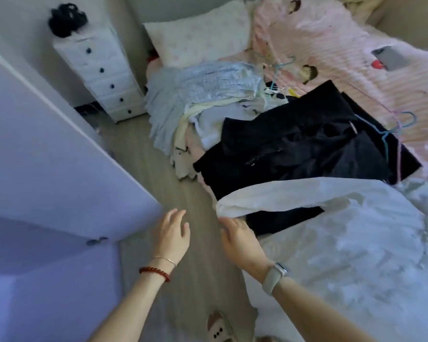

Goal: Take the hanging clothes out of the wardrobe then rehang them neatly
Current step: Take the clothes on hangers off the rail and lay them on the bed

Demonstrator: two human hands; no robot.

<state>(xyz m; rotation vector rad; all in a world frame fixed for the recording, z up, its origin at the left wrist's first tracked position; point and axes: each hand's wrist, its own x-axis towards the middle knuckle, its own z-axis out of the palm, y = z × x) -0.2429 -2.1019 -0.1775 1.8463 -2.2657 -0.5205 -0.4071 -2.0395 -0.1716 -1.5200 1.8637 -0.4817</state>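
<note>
left hand (171, 234): 7 o'clock, empty, fingers spread, hovering over the wood-grain floor (158, 183); red bead bracelet (155, 273) and a thin chain at the wrist.
right hand (240, 239): 6 o'clock, palm down, fingers loosely apart, tips at the sleeve end; grip on it cannot be told. Pale strap watch (274, 276) on the wrist.
white garment (356, 243): 4 o'clock, thin crinkled fabric spread on the bed, its long sleeve (269, 196) reaching left across the black clothes.
black clothes (307, 149): centre, matte dark pile, flat angular folds, overhanging the bed edge.
hangers (393, 129): 2 o'clock, thin wire, blue and pink, on the black pile.
light clothes (208, 95): 12 o'clock, soft heap, blue check, cream, grey, draping off the bed.
wardrobe door (47, 144): 9 o'clock, smooth white panel, open.
drawer chest (101, 75): 11 o'clock, narrow, white, dark round knobs.
pillow (198, 33): 12 o'clock far, pale, plump.
</note>
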